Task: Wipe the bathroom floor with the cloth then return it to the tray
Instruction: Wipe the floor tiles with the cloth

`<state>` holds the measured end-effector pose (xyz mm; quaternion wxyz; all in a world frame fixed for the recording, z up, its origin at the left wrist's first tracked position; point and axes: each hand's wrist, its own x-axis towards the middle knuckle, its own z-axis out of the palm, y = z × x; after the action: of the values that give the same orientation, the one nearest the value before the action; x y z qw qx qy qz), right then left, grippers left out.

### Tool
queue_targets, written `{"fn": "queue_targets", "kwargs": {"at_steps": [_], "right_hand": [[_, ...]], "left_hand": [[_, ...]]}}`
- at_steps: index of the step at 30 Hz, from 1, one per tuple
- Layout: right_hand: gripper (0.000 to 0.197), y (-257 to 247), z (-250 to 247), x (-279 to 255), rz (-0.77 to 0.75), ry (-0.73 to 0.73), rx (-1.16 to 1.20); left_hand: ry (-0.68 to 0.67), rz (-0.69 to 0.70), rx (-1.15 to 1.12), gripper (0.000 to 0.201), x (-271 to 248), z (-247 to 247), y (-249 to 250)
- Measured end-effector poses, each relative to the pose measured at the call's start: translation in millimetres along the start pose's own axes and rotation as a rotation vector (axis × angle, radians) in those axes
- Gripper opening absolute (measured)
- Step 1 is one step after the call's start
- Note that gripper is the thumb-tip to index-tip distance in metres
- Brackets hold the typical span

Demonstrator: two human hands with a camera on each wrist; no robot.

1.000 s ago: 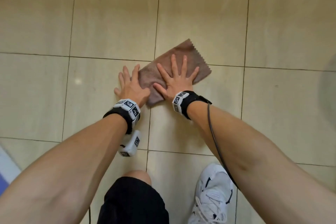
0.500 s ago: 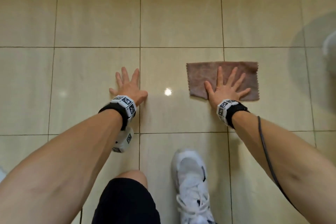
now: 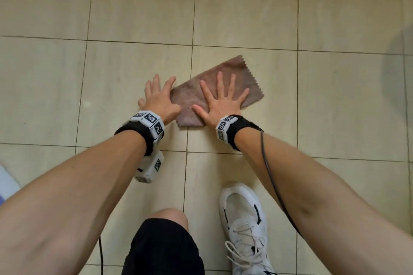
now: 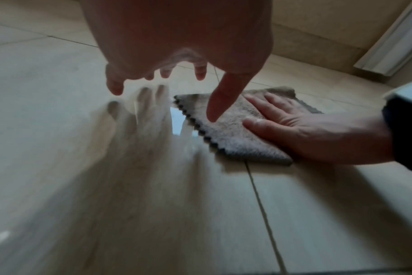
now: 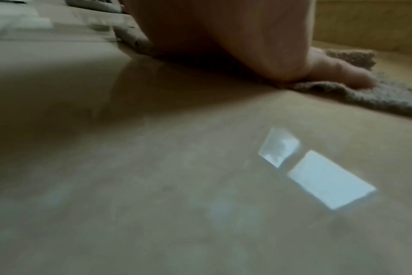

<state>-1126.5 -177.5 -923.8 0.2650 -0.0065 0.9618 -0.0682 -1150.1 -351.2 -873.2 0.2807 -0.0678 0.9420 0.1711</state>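
Observation:
A brown cloth (image 3: 243, 73) with a zigzag edge lies flat on the beige tiled floor (image 3: 134, 13). My right hand (image 3: 220, 99) presses on it with spread straight fingers. The left wrist view shows that same hand (image 4: 306, 134) flat on the cloth (image 4: 226, 134). In the right wrist view the heel of the hand (image 5: 259, 46) bears down on the cloth (image 5: 376, 98). My left hand (image 3: 159, 98) rests flat on the tile just left of the cloth, fingers straight, its thumb side at the cloth's edge. No tray is in view.
My bent knee in black shorts (image 3: 165, 245) and a white sneaker (image 3: 243, 227) sit near the bottom edge. A pale blue-white object (image 3: 6, 183) shows at the left edge. A wall base and white frame (image 4: 388, 42) stand beyond the cloth.
My right hand has slid the cloth leftward from the right tile back beside my left hand, turning it diagonal. The left hand has stayed on the floor.

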Motion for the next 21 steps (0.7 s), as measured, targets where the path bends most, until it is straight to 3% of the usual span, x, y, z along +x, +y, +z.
{"fn": "queue_targets", "kwargs": {"at_steps": [5, 14, 17, 21], "right_hand": [[0.082, 15.4, 12.8, -29.8, -0.008, -0.058, -0.044], [0.087, 149.6, 37.8, -124.3, 0.468, -0.092, 0.121], [0.087, 148.4, 40.4, -127.4, 0.522, -0.083, 0.148], [0.089, 108.9, 37.3, -105.5, 0.511, -0.035, 0.18]], "left_hand": [[-0.097, -0.005, 0.055, 0.098, -7.4, 7.6, 2.3], [-0.198, 0.011, 0.155, 0.113, -23.3, 34.1, -0.5], [-0.231, 0.019, 0.148, 0.113, -21.3, 30.6, -2.3], [-0.256, 0.012, 0.14, 0.109, -21.9, 25.2, -1.4]]}}
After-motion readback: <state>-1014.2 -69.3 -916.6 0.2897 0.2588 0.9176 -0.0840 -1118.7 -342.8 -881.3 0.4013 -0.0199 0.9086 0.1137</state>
